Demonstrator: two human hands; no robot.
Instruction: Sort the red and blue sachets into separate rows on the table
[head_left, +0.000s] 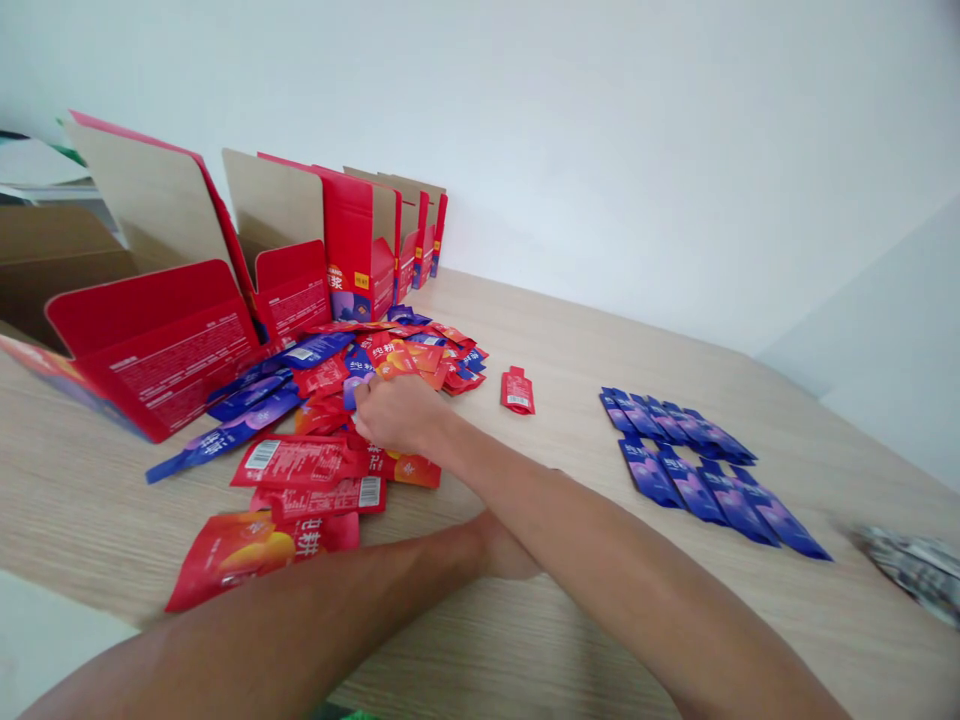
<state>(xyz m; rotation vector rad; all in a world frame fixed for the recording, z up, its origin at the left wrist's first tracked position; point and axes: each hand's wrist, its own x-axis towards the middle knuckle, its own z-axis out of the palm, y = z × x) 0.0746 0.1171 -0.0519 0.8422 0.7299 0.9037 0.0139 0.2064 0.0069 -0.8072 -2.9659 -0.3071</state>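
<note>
Crossed forearms fill the near edge of the view, the right one lying over the left. The right hand [397,412] rests on the near side of a pile of packets [409,355], red, orange and blue ones heaped loosely on the table [570,330]. Its fingers are curled shut down into the heap, knuckles up; whether they pinch one particular packet I cannot tell. The left hand [504,548] sits on the table nearer to me than the pile, mostly hidden under the right forearm, so I cannot tell whether it is open or closed.

A big red and orange packet [255,550] lies at the near left fringe of the pile. Just right of the pile, apart from it, lies a single small red packet [517,390]. Well to the right of the pile, blue packets [697,460] are laid out in two neat overlapping rows. Beyond those, at the table's right end, lies something silvery [915,570], too blurred to name.

Left of the pile and touching its edge stands an open red box [172,340] with its flaps up. Behind the pile, more red boxes [360,250] stand in a row along the wall.
</note>
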